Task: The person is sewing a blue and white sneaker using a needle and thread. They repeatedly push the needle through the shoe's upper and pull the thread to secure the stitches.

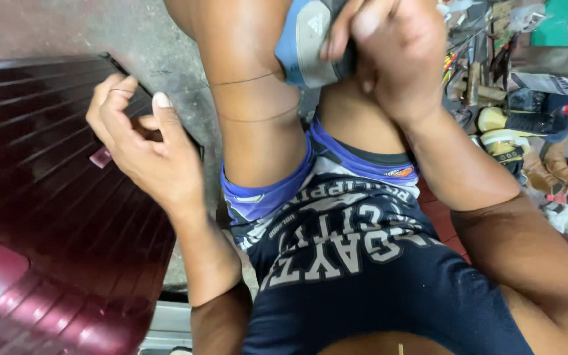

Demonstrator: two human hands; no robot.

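Right hand (pixel 396 56) is clamped round a blue and grey sports shoe (pixel 307 39), fingers curled over its upper, pressing it vs the knees at top of frame. Left hand (pixel 142 141) is out to the side, fingers bent, w/ a thin dark thread (pixel 244 80) looped over the index finger & pulled taut; thread runs across the bare thigh to the shoe. Left hand hangs over a dark red slatted bench (pixel 41 197). Far right, on the floor: jumble of worn shoes (pixel 527 141) & hand tools (pixel 474 62), no box or tray visible round them
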